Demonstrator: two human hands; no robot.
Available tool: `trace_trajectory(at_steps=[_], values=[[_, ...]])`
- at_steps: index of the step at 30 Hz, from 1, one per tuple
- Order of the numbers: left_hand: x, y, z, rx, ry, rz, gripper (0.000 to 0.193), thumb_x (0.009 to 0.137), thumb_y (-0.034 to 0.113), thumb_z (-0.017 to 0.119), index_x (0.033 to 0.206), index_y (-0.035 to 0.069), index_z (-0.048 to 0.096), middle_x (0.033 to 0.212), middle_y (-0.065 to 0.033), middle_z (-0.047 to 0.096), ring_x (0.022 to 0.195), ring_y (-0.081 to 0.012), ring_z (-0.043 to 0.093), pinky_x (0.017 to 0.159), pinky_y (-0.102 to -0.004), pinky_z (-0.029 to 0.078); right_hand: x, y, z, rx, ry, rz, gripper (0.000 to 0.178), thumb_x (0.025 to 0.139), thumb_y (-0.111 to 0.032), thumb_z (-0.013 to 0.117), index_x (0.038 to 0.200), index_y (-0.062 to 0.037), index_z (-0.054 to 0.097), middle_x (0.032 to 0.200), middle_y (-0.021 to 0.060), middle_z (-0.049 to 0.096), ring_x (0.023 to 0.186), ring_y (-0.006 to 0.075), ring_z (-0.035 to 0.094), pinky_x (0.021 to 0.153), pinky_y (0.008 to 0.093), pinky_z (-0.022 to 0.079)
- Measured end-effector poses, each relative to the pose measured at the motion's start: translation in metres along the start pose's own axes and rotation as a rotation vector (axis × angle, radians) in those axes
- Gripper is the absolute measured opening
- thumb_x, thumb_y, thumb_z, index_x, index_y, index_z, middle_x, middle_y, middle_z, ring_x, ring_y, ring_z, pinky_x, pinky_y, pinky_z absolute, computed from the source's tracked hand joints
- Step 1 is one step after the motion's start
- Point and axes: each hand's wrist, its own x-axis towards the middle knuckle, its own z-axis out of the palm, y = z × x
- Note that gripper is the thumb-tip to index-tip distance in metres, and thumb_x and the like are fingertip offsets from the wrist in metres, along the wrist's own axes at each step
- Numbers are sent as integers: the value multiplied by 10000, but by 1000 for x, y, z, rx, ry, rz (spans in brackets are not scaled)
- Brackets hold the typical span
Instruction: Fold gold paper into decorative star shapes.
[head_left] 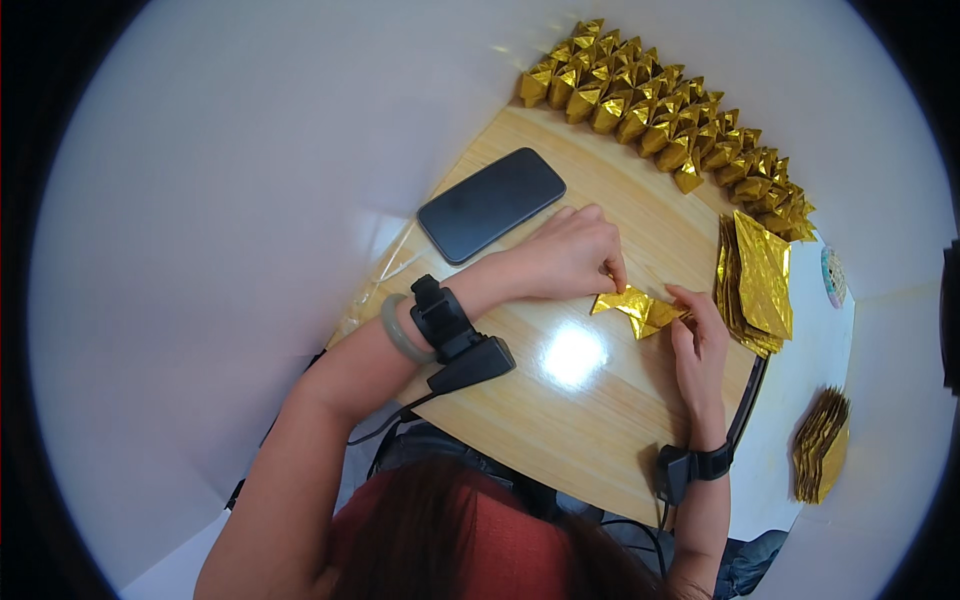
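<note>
A small piece of folded gold foil paper lies between my two hands, low over the wooden table. My left hand reaches in from the left with its fingers curled. Its thumb and forefinger pinch the upper left part of the paper. On the other side, my right hand grips the paper's right end between thumb and fingers. The paper has pointed corners and creases, and fingertips cover part of it. Close beyond my right hand lies a stack of gold foil sheets.
Rows of folded, pointed gold paper shapes stand along the table's far edge. A black phone lies at the left on the wooden table. Further right are a bundle of folded gold paper and a small round patterned object. White walls surround the table.
</note>
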Motion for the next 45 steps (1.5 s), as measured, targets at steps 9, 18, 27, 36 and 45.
trace_trajectory(at_steps=[9,18,27,36,45], values=[[0,1,2,-36,5,-9,122,775,186,680,883,148,722,889,6,609,1023,-223,479,929,-354,341,-1,-8,19,-180,155,-307,233,716,3,720,919,-49,619,881,100,617,787,265,590,675,326,487],[-1,-2,5,-71,14,-41,128,767,153,683,888,158,724,907,17,599,1024,-213,473,952,-352,312,1,-9,18,-285,133,-420,214,670,55,688,841,-44,604,842,81,600,740,261,568,629,348,479],[0,-2,6,-68,27,-38,107,789,132,661,867,163,726,900,21,607,1012,-218,482,946,-358,319,1,-12,18,-287,130,-401,224,654,51,701,837,-42,612,832,79,593,729,263,572,620,351,479],[0,-5,9,-67,63,-53,77,796,167,670,863,149,703,901,11,629,1034,-235,489,940,-370,325,3,-14,19,-179,85,-363,238,703,15,701,926,-41,640,827,86,625,725,260,597,631,337,493],[-1,-4,9,-70,41,-26,130,770,203,710,890,154,696,921,2,600,1034,-238,477,923,-374,323,2,-7,25,-177,68,-58,386,726,-110,754,1060,-53,571,1093,114,543,1045,314,464,902,393,387]])
